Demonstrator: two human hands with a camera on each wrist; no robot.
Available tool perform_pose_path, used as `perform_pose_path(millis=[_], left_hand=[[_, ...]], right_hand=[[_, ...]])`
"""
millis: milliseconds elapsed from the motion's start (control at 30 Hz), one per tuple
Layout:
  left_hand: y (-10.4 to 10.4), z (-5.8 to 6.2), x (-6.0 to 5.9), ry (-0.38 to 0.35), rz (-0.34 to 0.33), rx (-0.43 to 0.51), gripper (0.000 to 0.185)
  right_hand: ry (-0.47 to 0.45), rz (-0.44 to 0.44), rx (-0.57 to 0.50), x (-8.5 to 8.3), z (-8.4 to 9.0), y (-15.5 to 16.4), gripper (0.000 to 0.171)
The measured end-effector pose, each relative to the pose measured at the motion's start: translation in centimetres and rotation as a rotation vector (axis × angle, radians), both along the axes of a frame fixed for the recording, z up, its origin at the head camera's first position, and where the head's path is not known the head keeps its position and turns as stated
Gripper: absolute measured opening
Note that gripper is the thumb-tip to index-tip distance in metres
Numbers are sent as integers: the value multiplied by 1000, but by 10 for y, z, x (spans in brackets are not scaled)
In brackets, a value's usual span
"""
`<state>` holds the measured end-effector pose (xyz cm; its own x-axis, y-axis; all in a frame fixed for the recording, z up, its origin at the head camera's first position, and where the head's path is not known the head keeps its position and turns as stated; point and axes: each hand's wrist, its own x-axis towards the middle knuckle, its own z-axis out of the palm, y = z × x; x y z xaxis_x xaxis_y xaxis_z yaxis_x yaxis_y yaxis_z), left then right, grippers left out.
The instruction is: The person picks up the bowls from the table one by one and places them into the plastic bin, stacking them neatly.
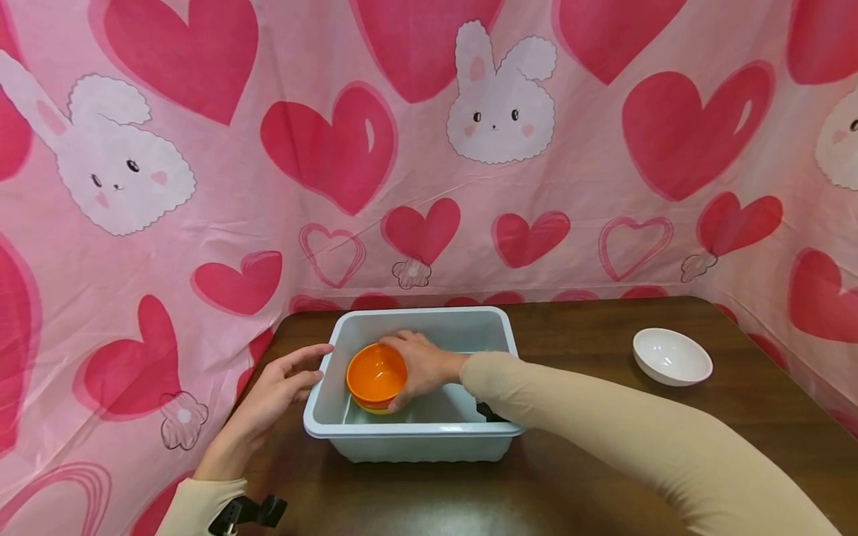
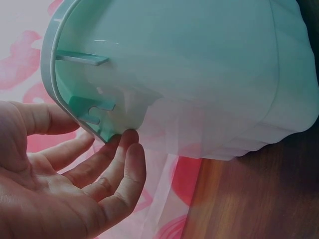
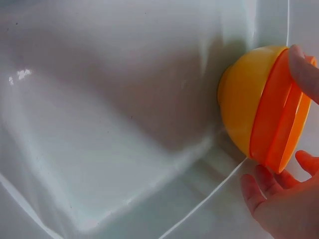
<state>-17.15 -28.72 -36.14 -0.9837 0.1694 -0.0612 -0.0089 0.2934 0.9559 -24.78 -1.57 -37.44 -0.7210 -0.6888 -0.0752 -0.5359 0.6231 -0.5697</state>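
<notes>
Pink heart-and-bunny cloth backs a brown tabletop (image 1: 603, 461). Inside a pale tub (image 1: 415, 429), the right hand (image 1: 418, 365) curls its fingers (image 3: 304, 69) around stacked orange bowls (image 1: 375, 374). Open left hand (image 1: 278, 387) steadies the tub's rim; a firm, level grip seems wise.

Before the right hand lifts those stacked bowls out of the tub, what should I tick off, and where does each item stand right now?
1. Right hand grips the stacked bowls: ok; fingers curl round the orange bowl.
2. Stack together: ok; the orange bowl sits nested in the yellow bowl.
3. Left hand steadies the plastic tub: ok; open fingers touch its left rim.
4. Tub floor free of other items: cannot tell; something dark shows beside the sleeve.
5. Landing space on the wooden table: ok; bare wood lies between the tub and the white bowl.
</notes>
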Motion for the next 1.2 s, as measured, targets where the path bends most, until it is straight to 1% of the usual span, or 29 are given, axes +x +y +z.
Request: perform_pose_path(millis=[167, 433, 700, 867, 1000, 1200], left_hand=[[1, 0, 0, -3, 4, 0, 51], [1, 0, 1, -5, 2, 2, 52], [1, 0, 1, 0, 4, -1, 52], [1, 1, 1, 3, 2, 5, 51], [2, 2, 1, 2, 2, 8, 51], [1, 2, 1, 3, 1, 5, 51]], right_hand=[[22, 6, 8, -2, -1, 1, 103], [1, 15, -4, -3, 1, 5, 100], [-4, 17, 10, -4, 2, 5, 102], [-14, 28, 16, -6, 8, 6, 105], [-28, 43, 18, -8, 17, 8, 103], [-30, 40, 34, -7, 33, 8, 92]])
